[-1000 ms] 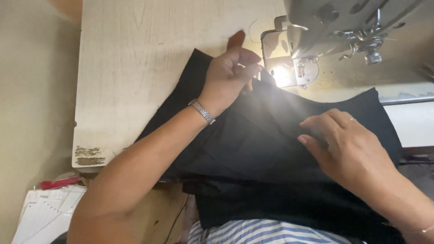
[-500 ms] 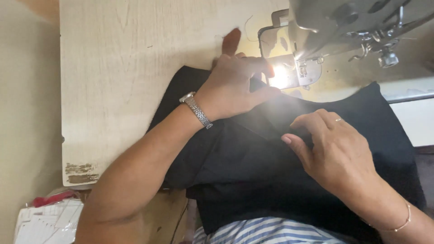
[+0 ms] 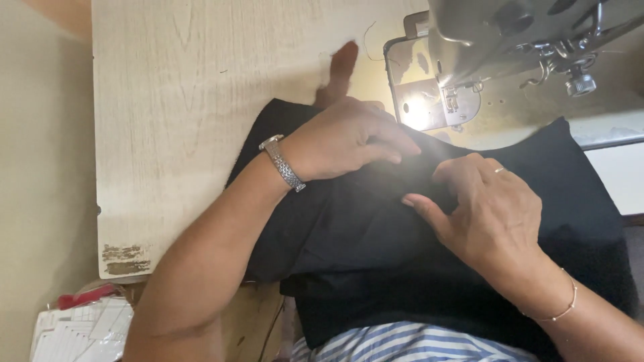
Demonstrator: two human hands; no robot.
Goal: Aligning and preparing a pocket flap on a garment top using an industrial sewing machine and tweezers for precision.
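While both hands press black cloth (image 3: 349, 234), white, seemingly paper packets (image 3: 80, 332) lie lower-left.

Left hand (image 3: 342, 137) lies flat; right hand (image 3: 493, 211) curls its fingers (image 3: 419, 204).

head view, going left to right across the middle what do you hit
Stack of white papers at the lower left → pale wooden table → metal wristwatch → left hand pressing the black fabric → right hand → sewing machine head at the upper right.
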